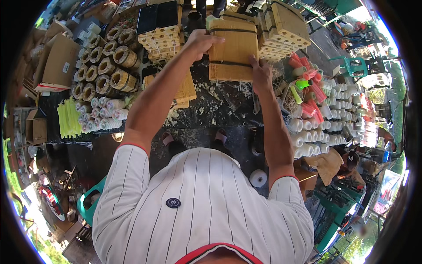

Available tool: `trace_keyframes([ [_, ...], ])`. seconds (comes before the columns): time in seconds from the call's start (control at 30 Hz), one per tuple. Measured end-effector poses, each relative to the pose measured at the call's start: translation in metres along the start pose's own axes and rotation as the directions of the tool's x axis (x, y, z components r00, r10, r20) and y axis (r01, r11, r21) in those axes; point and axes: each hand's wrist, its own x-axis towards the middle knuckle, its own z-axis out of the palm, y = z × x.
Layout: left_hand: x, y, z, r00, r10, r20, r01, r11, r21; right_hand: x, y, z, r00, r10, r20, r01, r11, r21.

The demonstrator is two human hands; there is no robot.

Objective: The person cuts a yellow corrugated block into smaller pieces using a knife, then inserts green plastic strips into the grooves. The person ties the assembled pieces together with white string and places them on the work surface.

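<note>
At the far side of the dark worktable I hold a yellowish, box-shaped block (233, 50) with dark straps across it. My left hand (202, 44) grips its left edge, thumb on the near face. My right hand (261, 72) is closed on its lower right edge. Right beside it stands a stack of similar strapped blocks (288, 24) with round holes in their ends. Another holed stack (160, 44), topped by a dark flat panel, is left of my left hand. More yellow blocks (187, 90) lie partly hidden behind my left forearm.
Hollow, ring-ended cylinders (105, 66) fill the table's left, with pale green sticks (69, 116) and white rolls (101, 110) nearer me. White spools (307, 136) and pink pieces (310, 70) crowd the right. Pale scraps litter the tabletop (220, 103). A white spool (258, 177) sits below the table.
</note>
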Motion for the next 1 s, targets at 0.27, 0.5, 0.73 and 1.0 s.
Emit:
trace_keyframes([
  [0.27,0.114,0.019,0.027,0.984,-0.174,0.049,0.169,0.982,0.086,0.085,-0.047,0.010,0.941,0.257,-0.221,-0.310,0.917,-0.252],
  [0.5,0.187,-0.011,0.025,0.988,-0.051,-0.149,0.101,0.929,0.356,0.141,-0.026,0.019,0.938,0.230,-0.260,-0.287,0.936,-0.206],
  [0.73,0.157,0.000,0.005,0.985,0.158,-0.068,-0.099,0.843,0.529,0.128,-0.024,0.019,0.960,-0.014,-0.279,-0.073,0.951,-0.301],
  [1.0,-0.098,-0.044,-0.124,0.981,0.092,-0.169,0.047,0.739,0.672,-0.071,0.048,0.010,0.951,-0.301,0.067,0.308,0.911,-0.276],
])
